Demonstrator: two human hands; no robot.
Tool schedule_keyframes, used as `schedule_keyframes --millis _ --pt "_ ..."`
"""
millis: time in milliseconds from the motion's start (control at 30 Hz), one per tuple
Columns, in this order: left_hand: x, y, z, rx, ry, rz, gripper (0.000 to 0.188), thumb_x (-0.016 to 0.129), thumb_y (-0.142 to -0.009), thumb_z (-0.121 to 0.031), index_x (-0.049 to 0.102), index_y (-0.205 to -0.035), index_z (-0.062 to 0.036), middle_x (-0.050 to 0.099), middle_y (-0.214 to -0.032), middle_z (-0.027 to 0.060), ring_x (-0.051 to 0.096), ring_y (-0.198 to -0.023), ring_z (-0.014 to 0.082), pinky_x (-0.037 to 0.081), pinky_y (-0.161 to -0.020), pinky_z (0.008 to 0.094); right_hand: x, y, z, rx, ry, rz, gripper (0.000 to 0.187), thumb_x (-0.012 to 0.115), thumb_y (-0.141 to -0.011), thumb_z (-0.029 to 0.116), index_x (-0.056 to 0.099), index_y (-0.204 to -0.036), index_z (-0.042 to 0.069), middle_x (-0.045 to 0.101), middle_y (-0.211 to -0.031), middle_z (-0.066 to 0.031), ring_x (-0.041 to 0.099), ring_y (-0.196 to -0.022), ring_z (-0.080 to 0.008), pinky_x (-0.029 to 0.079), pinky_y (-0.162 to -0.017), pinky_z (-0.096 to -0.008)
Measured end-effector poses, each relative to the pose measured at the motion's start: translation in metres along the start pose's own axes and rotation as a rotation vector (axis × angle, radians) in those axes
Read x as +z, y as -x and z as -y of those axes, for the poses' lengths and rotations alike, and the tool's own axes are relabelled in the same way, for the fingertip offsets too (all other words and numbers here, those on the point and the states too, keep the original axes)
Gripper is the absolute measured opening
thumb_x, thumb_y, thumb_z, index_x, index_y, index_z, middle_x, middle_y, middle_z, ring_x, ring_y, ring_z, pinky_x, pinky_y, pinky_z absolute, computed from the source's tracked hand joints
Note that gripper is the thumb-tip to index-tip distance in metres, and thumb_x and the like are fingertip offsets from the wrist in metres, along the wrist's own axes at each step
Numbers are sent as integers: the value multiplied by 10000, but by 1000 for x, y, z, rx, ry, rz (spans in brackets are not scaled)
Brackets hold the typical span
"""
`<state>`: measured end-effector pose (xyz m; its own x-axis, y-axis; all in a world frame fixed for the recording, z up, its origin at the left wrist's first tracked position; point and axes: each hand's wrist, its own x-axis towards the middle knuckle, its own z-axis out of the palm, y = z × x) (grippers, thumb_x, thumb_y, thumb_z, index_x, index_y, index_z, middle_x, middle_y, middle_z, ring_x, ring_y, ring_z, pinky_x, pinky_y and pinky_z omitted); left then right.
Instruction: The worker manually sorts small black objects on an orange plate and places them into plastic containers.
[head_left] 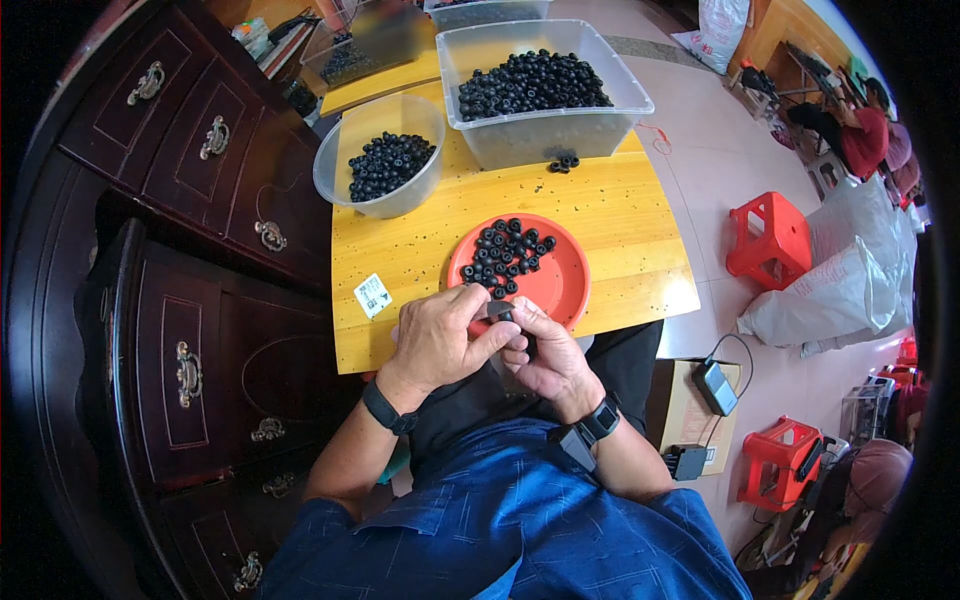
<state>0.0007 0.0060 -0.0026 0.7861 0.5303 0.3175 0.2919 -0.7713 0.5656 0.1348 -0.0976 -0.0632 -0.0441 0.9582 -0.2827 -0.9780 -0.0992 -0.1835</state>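
Over the near rim of a red plastic plate, my two hands meet with fingertips pinched. My left hand is closed on a thin dark flat piece, perhaps a small blade; its far end is hidden by the fingers. Closed around a small black round part is my right hand, its fingertips touching the flat piece. Several loose black ring-shaped parts, each with a hole, lie on the plate just beyond my fingers.
On the yellow wooden table stand a round clear bowl and a large clear bin, both holding black parts. A few parts and dark crumbs lie loose. Dark drawers flank the left; red stools and sacks stand right.
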Motion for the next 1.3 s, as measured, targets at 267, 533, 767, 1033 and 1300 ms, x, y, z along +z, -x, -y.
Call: schedule_keyframes --millis 267,533,767,1033,1300 --pt "6 -7 -1 47 -60 18 352 681 -877 -397 563 -772 -82 596 -663 116 624 -597 326 468 -518 418 -5 -1 6 -80 70 35 57 625 -962 187 594 -935 147 558 -777 61 450 -590 -10 328 -473 -163" --pt "3 10 4 -63 133 21 228 639 -871 -148 518 -751 4 519 -632 171 541 -569 315 408 -544 396 -2 -18 -18 -83 146 60 142 671 -941 264 597 -870 166 557 -712 81 477 -562 0 328 -434 -151" --pt "15 12 10 -205 467 40 73 600 -927 -76 553 -885 -38 499 -783 -51 404 -681 38 332 -614 210 -14 -13 -15 -73 162 27 184 668 -947 296 544 -885 175 491 -662 89 421 -507 -7 317 -420 -151" --pt "24 13 25 -304 744 -26 60 627 -923 -59 577 -901 -35 459 -748 -70 387 -653 18 293 -568 200 -7 -18 -13 10 106 34 216 674 -939 341 533 -868 195 480 -687 104 412 -523 8 312 -422 -146" --pt "15 14 20 -164 554 -18 100 667 -907 -84 597 -943 -23 476 -676 -62 377 -587 21 297 -543 196 -8 -26 -14 20 123 45 216 656 -953 328 520 -860 188 481 -693 106 415 -529 8 318 -422 -150"
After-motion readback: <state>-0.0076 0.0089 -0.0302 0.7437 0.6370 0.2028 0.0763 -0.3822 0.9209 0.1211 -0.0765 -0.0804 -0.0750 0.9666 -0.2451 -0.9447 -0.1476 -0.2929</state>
